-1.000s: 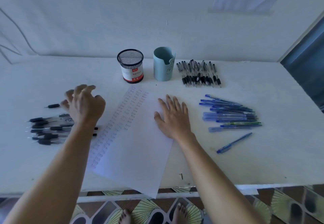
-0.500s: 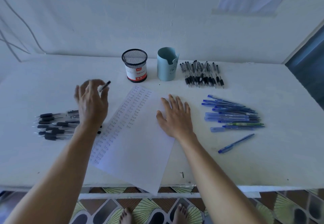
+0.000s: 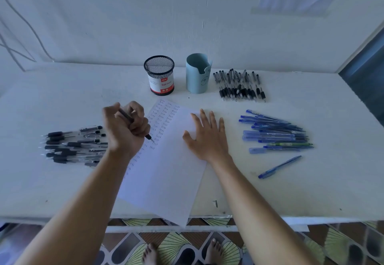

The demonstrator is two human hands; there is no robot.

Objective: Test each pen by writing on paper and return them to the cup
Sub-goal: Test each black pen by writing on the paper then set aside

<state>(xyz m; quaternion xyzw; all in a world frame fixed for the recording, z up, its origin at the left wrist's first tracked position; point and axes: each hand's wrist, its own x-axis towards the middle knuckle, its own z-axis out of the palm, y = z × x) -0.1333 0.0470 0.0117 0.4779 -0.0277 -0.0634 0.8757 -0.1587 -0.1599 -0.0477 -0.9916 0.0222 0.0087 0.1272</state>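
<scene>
My left hand [image 3: 126, 128] grips a black pen [image 3: 125, 115] in writing position, its tip down on the left column of the white paper [image 3: 168, 171], which carries rows of the word "test". My right hand [image 3: 207, 138] lies flat with spread fingers on the paper's right side. A black mesh pen cup [image 3: 159, 75] with a red and white label stands at the back, beside a light blue cup [image 3: 197, 73]. A pile of black pens [image 3: 72, 146] lies left of my left hand.
Another group of black pens [image 3: 239, 87] lies at the back right of the blue cup. Several blue pens [image 3: 276, 134] are piled at the right, with one single blue pen [image 3: 279, 167] nearer me. The paper's corner hangs over the table's front edge [image 3: 270, 217].
My left hand lifted a black pen from the left pile, carried it right and turned it tip down onto the paper. My right hand stayed flat on the paper.
</scene>
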